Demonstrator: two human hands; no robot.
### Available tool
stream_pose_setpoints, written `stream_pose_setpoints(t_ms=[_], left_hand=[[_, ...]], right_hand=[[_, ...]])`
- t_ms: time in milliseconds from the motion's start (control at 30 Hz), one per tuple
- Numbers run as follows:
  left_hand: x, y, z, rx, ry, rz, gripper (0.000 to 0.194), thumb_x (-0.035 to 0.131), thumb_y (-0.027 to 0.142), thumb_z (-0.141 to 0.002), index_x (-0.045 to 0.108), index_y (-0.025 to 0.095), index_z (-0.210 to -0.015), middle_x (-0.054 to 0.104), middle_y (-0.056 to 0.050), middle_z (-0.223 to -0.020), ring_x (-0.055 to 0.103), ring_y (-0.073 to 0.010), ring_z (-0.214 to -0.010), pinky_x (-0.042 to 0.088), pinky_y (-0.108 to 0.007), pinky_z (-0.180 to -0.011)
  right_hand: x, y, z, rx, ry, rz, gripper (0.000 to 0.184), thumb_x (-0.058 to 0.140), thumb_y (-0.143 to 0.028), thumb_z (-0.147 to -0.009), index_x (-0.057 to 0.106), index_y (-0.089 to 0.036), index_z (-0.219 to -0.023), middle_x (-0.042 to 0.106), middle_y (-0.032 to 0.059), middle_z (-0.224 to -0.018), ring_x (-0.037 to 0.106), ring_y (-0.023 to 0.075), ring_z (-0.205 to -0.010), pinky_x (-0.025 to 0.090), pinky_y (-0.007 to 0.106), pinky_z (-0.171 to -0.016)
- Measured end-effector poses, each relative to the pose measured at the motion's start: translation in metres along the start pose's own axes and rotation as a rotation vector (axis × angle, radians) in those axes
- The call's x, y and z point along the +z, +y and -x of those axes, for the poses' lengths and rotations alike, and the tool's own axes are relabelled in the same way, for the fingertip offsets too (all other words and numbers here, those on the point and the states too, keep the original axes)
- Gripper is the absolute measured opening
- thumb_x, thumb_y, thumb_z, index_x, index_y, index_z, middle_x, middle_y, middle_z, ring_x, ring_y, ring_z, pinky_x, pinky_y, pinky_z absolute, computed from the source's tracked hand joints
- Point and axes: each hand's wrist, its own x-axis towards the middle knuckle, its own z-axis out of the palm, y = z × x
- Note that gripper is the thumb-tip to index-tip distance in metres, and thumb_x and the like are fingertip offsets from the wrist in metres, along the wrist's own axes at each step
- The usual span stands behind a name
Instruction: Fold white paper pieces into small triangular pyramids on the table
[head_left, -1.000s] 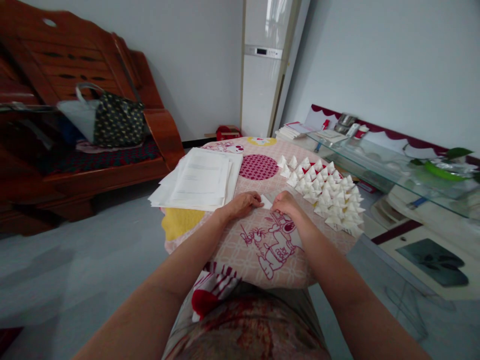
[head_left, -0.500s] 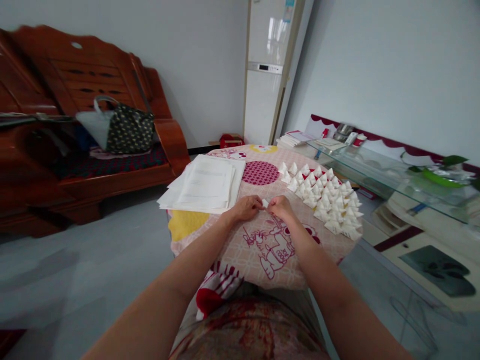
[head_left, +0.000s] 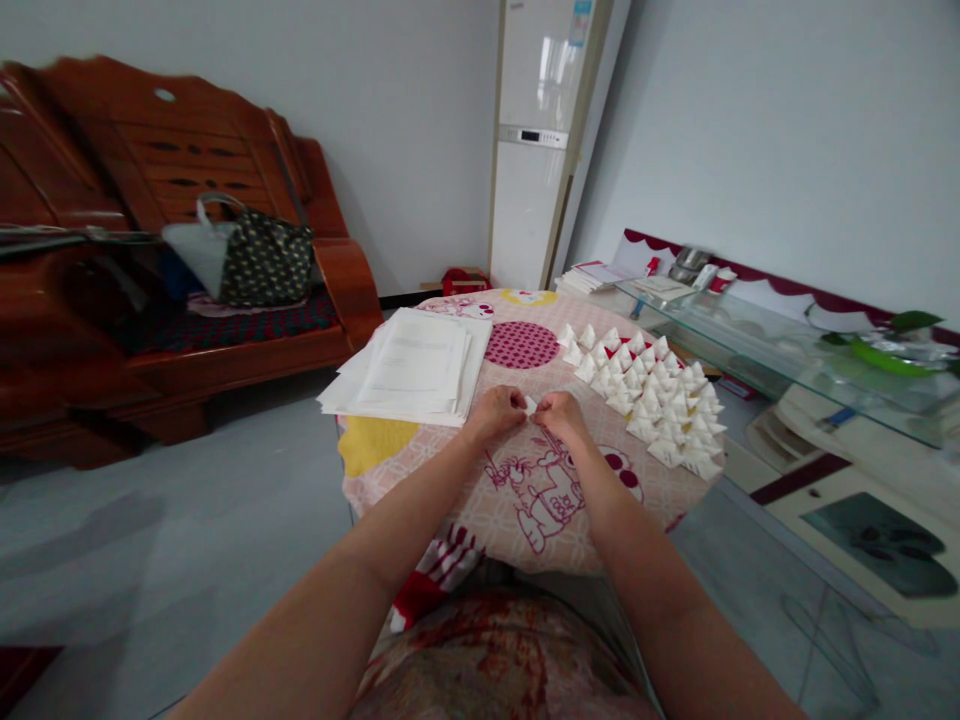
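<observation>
My left hand (head_left: 499, 412) and my right hand (head_left: 559, 414) meet over the middle of a round table covered with a pink cartoon cloth (head_left: 540, 490). Both pinch a small white piece of folded paper (head_left: 530, 405) between their fingertips, just above the cloth. To the right lie rows of several small white folded paper triangles (head_left: 649, 400). A stack of white paper sheets (head_left: 412, 365) lies to the left of my hands.
A red wooden bench (head_left: 150, 260) with a dotted handbag (head_left: 259, 262) stands at left. A tall white air conditioner (head_left: 536, 150) stands in the far corner. A glass shelf unit (head_left: 787, 350) with books and a green plate runs along the right wall.
The paper piece lay flat under my fingers a second ago; now both hands have drawn together and pinch it, folded smaller, above the cloth. The view shifted slightly.
</observation>
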Motion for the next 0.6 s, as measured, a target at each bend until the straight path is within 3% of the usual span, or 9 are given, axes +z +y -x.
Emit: stream_pose_setpoints(t_ms=[167, 367, 600], left_hand=[[0.003, -0.004, -0.006, -0.049, 0.007, 0.047, 0.030, 0.070, 0.010, -0.066, 0.078, 0.013, -0.094, 0.076, -0.006, -0.088, 0.064, -0.0169, -0.077, 0.050, -0.026, -0.073], [-0.001, -0.015, -0.009, -0.085, -0.018, 0.282, 0.042, 0.057, -0.001, -0.056, 0.079, 0.011, -0.089, 0.072, -0.003, -0.074, 0.060, -0.0131, -0.066, 0.046, -0.022, -0.063], [-0.008, -0.027, -0.003, -0.048, -0.016, 0.392, 0.050, 0.049, 0.004, -0.053, 0.082, 0.009, -0.092, 0.074, -0.004, -0.075, 0.059, -0.0137, -0.066, 0.047, -0.024, -0.065]], right_hand=[[0.001, 0.000, 0.001, 0.006, 0.027, -0.015, 0.007, 0.073, -0.019, -0.072, 0.079, -0.015, -0.075, 0.075, 0.0045, -0.072, 0.063, 0.0151, -0.065, 0.040, 0.023, -0.060], [0.001, 0.000, 0.002, 0.035, 0.020, -0.058, 0.006, 0.074, -0.019, -0.070, 0.078, -0.015, -0.073, 0.073, 0.0032, -0.069, 0.062, 0.0148, -0.063, 0.039, 0.024, -0.057], [0.002, 0.001, 0.001, 0.053, 0.034, -0.129, 0.006, 0.069, -0.016, -0.065, 0.074, -0.017, -0.065, 0.069, 0.0011, -0.061, 0.059, 0.0148, -0.058, 0.041, 0.025, -0.057]])
